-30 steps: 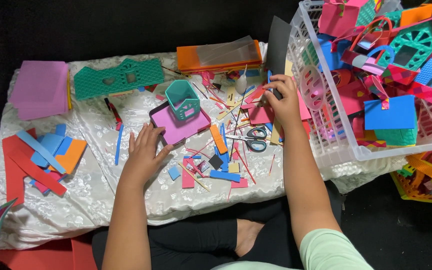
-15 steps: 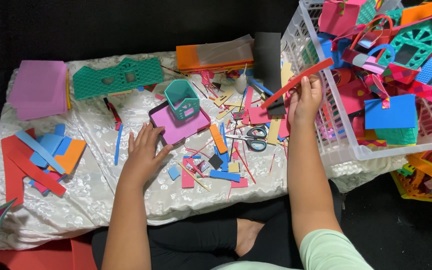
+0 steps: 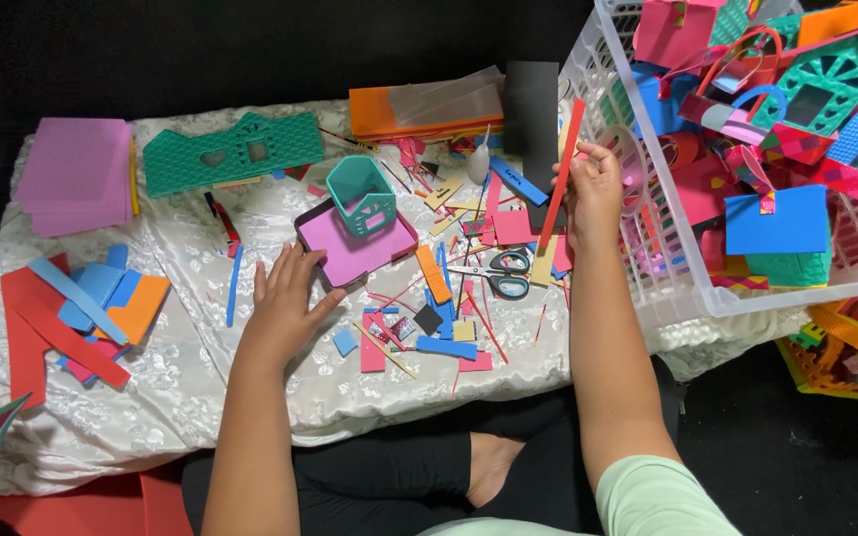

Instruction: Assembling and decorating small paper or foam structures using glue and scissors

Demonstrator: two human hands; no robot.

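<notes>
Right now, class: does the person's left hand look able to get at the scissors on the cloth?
Probably yes. The left hand lies flat and empty on the cloth, and only loose foam scraps lie between it and the scissors. The right hand holds a red strip.

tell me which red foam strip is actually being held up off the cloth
The long red strip pinched upright in the right hand, beside the white basket. The other red strips lie flat at the cloth's left end, untouched; the left hand rests empty.

Bright, even light from overhead falls on the white cloth (image 3: 191,387), leaving only soft, short shadows under the foam scraps. The far background stays nearly black. Focus is sharp throughout; slight wide-angle bending shows at the right edge.
</notes>
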